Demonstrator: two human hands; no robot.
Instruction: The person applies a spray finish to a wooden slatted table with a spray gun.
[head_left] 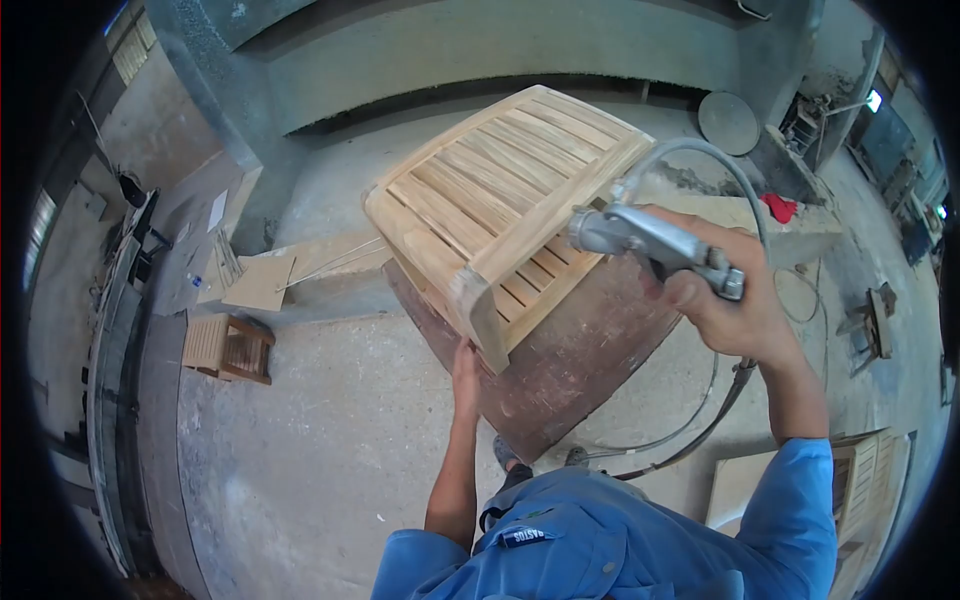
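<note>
A slatted wooden stool [490, 180] of pale, bare-looking wood lies tilted on a worn brown board [580, 350] in front of me. My right hand [735, 290] is wrapped round the handle of a metal spray gun [640, 235]. Its nozzle points left, over the stool's near side rail, and a grey hose [745, 175] loops up from it. Low on the left, my left hand [466, 378] is closed at the stool's near corner, beside a leg. Most of its fingers are hidden behind the wood.
Behind the stool stands a grey booth wall [500, 45] with a low ledge. A small slatted wooden piece [228, 347] stands on the floor at left, near a cardboard sheet [260, 282]. More slatted furniture [865, 480] is at lower right. A dark hose [690, 455] trails by my feet.
</note>
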